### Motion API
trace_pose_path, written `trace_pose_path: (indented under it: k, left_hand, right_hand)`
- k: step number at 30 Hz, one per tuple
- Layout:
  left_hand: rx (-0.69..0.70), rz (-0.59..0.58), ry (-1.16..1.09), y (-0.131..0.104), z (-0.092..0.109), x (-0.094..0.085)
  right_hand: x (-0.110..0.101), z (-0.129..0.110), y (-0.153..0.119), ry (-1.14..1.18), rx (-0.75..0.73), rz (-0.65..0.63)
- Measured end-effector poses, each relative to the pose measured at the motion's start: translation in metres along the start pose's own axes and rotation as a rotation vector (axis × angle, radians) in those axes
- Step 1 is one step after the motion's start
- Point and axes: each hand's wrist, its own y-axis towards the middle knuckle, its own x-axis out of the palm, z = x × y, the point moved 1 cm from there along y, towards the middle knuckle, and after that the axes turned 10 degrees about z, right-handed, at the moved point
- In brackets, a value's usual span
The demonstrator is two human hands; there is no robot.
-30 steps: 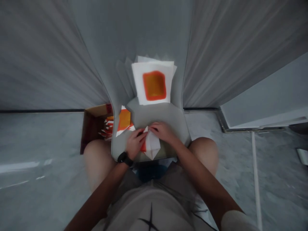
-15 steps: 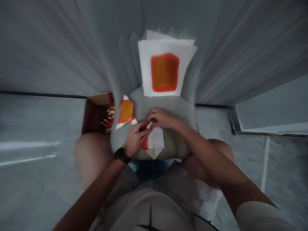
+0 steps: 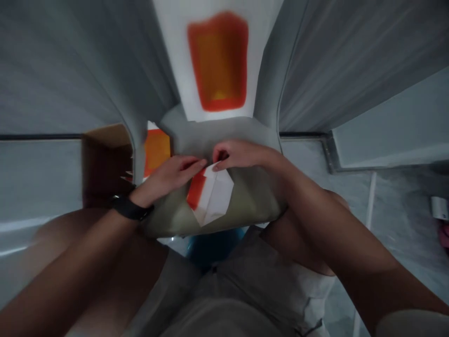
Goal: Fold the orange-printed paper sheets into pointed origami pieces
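A folded sheet of paper (image 3: pixel 219 194), white with an orange-red strip on its left, lies on the grey chair seat (image 3: pixel 252 196) with a point facing me. My right hand (image 3: pixel 242 153) pinches the paper's top edge between thumb and curled fingers. From the other side, my left hand (image 3: pixel 171 174), with a black watch on its wrist, reaches in; its thumb and fingertips come together at the upper left corner of the paper. Just beyond that hand is another folded paper piece (image 3: pixel 157 149), orange and yellow with a white tip, partly covered by the hand.
White sheets with an orange-yellow print (image 3: pixel 224 61) lean against the chair back. A cardboard box (image 3: pixel 105 135) stands on the floor left of the chair, paper points showing at its edge. Something blue (image 3: pixel 213 248) is under the seat front. A white object (image 3: pixel 439 207) lies far right.
My view has tipped closer to the seat. The left hand's fingers have drawn back toward the paper's upper left corner, baring more of the orange strip. My right hand stays at the top edge.
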Motion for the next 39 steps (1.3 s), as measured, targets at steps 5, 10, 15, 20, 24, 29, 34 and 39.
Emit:
trace_pose_path:
  k: [5,10,15,20,24,29,34,39]
  left_hand:
    - [0.056,-0.185,-0.164,0.019,0.013,-0.004]
    - [-0.03,-0.29,-0.267,0.018,0.018,-0.001]
    - [-0.127,-0.293,-0.455,0.017,0.014,0.005]
    - [-0.152,-0.261,-0.505,0.02,0.005,0.008]
    - [-0.15,-0.232,-0.48,0.021,0.002,0.005]
    - [-0.115,-0.209,-0.411,0.022,0.001,0.006]
    - [-0.105,-0.222,-0.432,0.022,0.002,0.01]
    - [-0.114,-0.209,-0.46,0.019,0.006,0.01]
  right_hand:
    - [-0.01,0.002,-0.018,0.119,0.102,0.019]
    - [-0.01,-0.003,-0.033,0.247,0.182,0.08]
    - [-0.004,0.005,-0.028,0.366,0.174,0.098]
    - [-0.006,0.011,-0.013,0.368,0.142,0.084]
    - [-0.012,0.001,-0.012,0.352,0.146,0.017]
    - [-0.018,-0.008,-0.018,0.261,0.183,-0.025]
    - [-0.017,-0.006,-0.017,0.204,0.203,-0.015]
    - [-0.014,-0.006,-0.016,0.224,0.209,-0.016]
